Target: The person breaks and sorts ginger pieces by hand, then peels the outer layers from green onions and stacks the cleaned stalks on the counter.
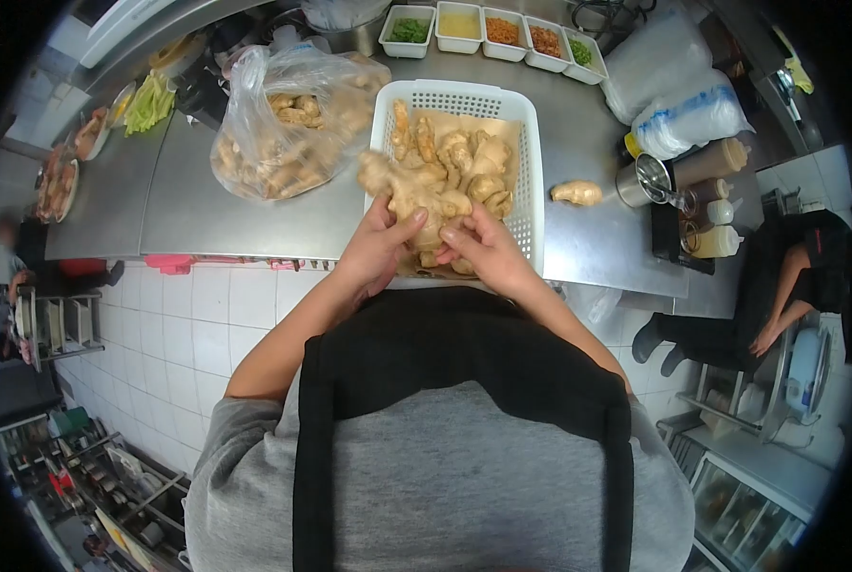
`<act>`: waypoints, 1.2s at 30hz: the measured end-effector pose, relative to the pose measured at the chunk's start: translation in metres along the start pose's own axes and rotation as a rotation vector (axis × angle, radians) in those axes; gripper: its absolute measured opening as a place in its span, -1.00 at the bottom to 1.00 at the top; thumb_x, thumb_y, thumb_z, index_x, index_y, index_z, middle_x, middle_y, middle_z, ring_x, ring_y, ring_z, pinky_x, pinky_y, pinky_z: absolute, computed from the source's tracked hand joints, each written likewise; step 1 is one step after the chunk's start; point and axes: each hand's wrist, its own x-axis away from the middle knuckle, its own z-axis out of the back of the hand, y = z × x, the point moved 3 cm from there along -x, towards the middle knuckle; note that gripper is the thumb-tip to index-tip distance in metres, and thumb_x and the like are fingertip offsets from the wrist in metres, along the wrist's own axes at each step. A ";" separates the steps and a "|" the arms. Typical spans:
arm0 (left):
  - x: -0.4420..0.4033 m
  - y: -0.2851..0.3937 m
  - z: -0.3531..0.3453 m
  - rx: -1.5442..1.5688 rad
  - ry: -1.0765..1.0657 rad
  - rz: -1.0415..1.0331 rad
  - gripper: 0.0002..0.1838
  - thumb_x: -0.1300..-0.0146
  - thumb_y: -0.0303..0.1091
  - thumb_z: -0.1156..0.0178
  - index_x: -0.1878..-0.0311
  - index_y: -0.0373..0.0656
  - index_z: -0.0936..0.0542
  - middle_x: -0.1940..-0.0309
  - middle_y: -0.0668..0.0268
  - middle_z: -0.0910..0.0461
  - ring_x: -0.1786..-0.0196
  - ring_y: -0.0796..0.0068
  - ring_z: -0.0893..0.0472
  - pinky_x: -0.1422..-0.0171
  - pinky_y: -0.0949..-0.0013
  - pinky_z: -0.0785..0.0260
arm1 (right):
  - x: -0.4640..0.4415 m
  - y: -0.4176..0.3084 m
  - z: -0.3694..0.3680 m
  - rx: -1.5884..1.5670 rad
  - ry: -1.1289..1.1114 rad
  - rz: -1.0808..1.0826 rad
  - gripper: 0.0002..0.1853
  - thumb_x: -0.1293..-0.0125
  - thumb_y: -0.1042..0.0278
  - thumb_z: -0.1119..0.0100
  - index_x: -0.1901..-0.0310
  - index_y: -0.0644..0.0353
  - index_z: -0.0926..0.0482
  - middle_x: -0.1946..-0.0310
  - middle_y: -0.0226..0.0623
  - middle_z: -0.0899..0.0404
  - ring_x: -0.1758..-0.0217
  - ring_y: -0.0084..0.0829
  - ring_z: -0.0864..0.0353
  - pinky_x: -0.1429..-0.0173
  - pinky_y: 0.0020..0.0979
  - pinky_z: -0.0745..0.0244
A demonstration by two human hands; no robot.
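Observation:
Both of my hands grip a large knobby ginger root [409, 191] above the near half of a white perforated plastic basket [533, 191]. My left hand [380, 243] has its thumb laid along the root's near left side. On the right, the fingers and thumb of my right hand [483, 246] pinch the root's near right end. More ginger pieces [483, 157] lie in the basket on brown paper. A clear plastic bag [278, 124] full of ginger stands left of the basket. One loose ginger piece [576, 193] rests on the steel counter to the right.
Small white tubs [459, 27] of chopped ingredients line the back of the steel counter [183, 191]. At right are a metal cup [643, 179], squeeze bottles [714, 241] and bagged plastic items [688, 114]. Lettuce [149, 103] sits far left. A co-worker [779, 286] is on the right.

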 end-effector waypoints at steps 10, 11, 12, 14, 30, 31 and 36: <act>0.002 -0.002 0.013 -0.582 -0.101 -0.115 -0.55 -0.22 -0.37 -0.20 -0.10 -0.36 -0.31 0.11 0.22 -0.53 0.06 0.53 -0.51 -0.03 0.45 -0.36 | 0.003 -0.014 -0.001 0.357 0.080 0.018 -0.58 -0.31 0.21 -0.07 -0.11 0.25 -0.34 0.40 -0.19 -0.54 0.39 -0.51 -0.56 0.28 -0.47 -0.49; 0.004 -0.001 0.014 -0.587 -0.074 -0.132 -0.56 -0.21 -0.37 -0.21 -0.08 -0.37 -0.32 0.13 0.21 -0.54 0.08 0.53 -0.52 -0.01 0.45 -0.37 | 0.004 -0.016 -0.002 0.391 0.090 0.029 -0.59 -0.30 0.20 -0.09 -0.09 0.25 -0.36 0.41 -0.19 -0.53 0.39 -0.51 -0.56 0.28 -0.46 -0.48; 0.007 0.003 0.013 -0.592 -0.048 -0.150 -0.56 -0.21 -0.36 -0.22 -0.06 -0.37 -0.34 0.14 0.20 -0.55 0.09 0.54 -0.52 0.00 0.46 -0.37 | 0.003 -0.018 -0.004 0.427 0.093 0.037 -0.61 -0.31 0.22 -0.07 -0.09 0.24 -0.36 0.40 -0.22 -0.53 0.39 -0.51 -0.54 0.27 -0.46 -0.47; 0.015 0.006 0.013 -0.640 0.026 -0.175 -0.58 -0.19 -0.35 -0.24 -0.03 -0.39 -0.37 0.17 0.18 -0.57 0.13 0.54 -0.54 0.04 0.45 -0.38 | 0.003 -0.021 -0.010 0.493 0.104 0.049 -0.65 -0.33 0.27 -0.04 -0.08 0.24 -0.37 0.38 -0.29 -0.51 0.41 -0.52 -0.51 0.24 -0.48 -0.45; 0.052 0.006 0.034 -0.577 0.300 -0.329 -0.52 -0.14 -0.40 -0.28 -0.07 -0.37 -0.37 0.14 0.14 -0.55 0.08 0.38 -0.57 -0.02 0.37 -0.42 | 0.019 -0.030 -0.009 0.387 0.204 0.006 -0.70 -0.25 0.20 -0.09 0.07 0.19 -0.41 0.38 -0.17 -0.54 0.26 -0.32 -0.58 0.24 -0.37 -0.51; 0.049 0.012 0.030 -0.423 0.263 -0.236 -0.56 -0.15 -0.45 -0.24 -0.07 -0.38 -0.36 0.12 0.16 -0.53 0.06 0.40 -0.54 -0.03 0.37 -0.43 | 0.029 -0.030 0.012 0.131 0.254 0.052 -0.72 -0.26 0.22 -0.07 0.06 0.16 -0.40 0.37 -0.23 -0.53 0.25 -0.39 -0.57 0.26 -0.40 -0.53; 0.040 0.026 0.020 -0.583 0.032 0.008 -0.51 -0.12 -0.52 -0.23 -0.14 -0.31 -0.35 0.15 0.21 -0.53 0.15 0.48 -0.56 0.08 0.41 -0.46 | 0.080 -0.015 0.089 -0.435 0.395 0.024 -0.78 -0.29 0.25 -0.04 0.09 0.13 -0.42 0.47 -0.37 -0.42 0.38 -0.52 -0.48 0.33 -0.41 -0.54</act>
